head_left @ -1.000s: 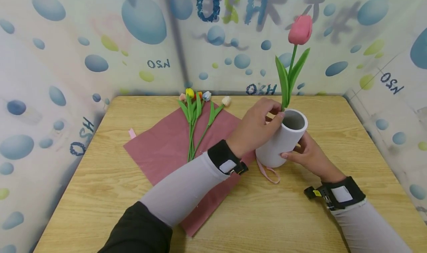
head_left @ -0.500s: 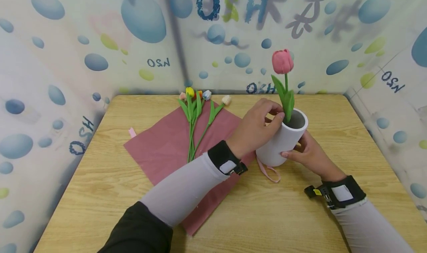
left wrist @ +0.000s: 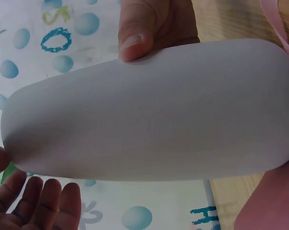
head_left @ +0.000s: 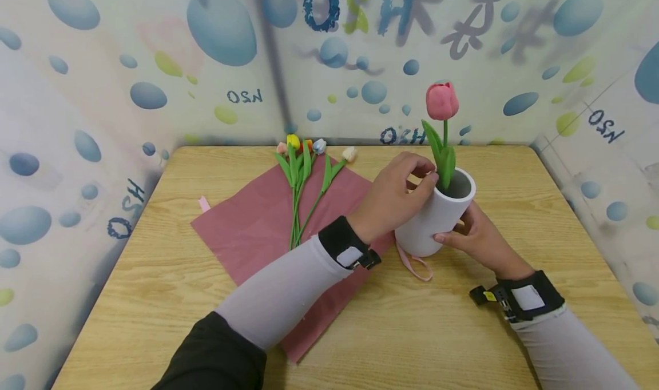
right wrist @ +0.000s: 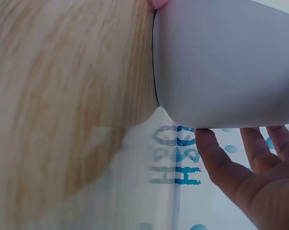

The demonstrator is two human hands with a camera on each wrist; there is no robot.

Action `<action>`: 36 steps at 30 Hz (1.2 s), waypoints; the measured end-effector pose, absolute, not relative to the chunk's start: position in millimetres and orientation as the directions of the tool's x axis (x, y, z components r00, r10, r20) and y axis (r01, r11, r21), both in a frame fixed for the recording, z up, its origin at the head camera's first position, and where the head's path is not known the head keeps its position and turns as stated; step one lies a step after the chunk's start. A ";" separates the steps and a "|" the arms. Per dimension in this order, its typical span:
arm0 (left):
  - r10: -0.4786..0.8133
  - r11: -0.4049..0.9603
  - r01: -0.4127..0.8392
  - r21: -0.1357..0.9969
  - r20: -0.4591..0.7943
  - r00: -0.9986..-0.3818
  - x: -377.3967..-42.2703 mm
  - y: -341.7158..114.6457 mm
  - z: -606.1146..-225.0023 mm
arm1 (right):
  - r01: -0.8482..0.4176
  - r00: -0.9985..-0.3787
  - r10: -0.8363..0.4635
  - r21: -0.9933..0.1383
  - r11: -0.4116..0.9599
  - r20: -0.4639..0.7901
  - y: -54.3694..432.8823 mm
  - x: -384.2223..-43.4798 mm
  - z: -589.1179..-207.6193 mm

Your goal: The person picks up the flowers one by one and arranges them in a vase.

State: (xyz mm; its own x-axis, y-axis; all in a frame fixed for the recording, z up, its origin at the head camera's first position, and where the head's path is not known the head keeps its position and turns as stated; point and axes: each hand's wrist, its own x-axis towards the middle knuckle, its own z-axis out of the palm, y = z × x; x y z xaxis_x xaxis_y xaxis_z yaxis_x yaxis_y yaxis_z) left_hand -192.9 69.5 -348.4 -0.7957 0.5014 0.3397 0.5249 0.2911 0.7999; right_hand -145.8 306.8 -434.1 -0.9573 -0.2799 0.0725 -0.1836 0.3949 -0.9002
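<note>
A pink tulip with green leaves stands in a white vase, its lower stem hidden inside. The mouth of the vase faces up and leans rightward in the head view. My left hand is at the near-left rim, thumb and fingertips right beside the leaves. In the left wrist view, a bit of green leaf shows between the parted thumb and index finger. With thumb in front and fingers behind, my right hand grips the vase low on its right side; its fingertips press the wall in the right wrist view.
Dark pink wrapping paper lies on the wooden table, partly under my left arm. On it are several smaller tulips, with a cream tulip apart to the right. A pink ribbon loops beside the vase base.
The pink tulip has dropped down into the vase, slipping past my left fingers, and swung slightly to the right since half a second ago. Both hands and the vase have stayed nearly still.
</note>
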 end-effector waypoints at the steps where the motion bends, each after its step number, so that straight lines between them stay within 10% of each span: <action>1: 0.494 0.288 0.519 0.805 0.339 -0.801 -193.2 68.5 -348.5 | -0.183 -0.957 -0.280 -0.901 0.394 0.072 306.7 -145.8 -434.1; 19: 0.293 0.404 0.324 0.856 0.215 -0.932 -228.1 -8.4 -370.4 | -0.184 -0.960 -0.272 -0.883 0.431 0.068 305.7 -144.3 -431.5; 36: 0.266 0.706 0.189 0.683 -0.009 -0.964 -247.3 -66.7 -413.7 | -0.175 -0.960 -0.274 -0.900 0.399 0.066 304.5 -144.3 -433.4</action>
State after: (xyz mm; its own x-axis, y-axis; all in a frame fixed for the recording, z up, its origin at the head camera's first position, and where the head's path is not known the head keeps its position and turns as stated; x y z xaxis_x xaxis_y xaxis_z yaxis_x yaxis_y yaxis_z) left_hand -247.3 -66.7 -413.7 -0.9638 0.2665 -0.0094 0.1885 0.7058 0.6828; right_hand -144.3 304.5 -433.4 -0.9596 -0.2737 0.0656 -0.1752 0.3987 -0.9002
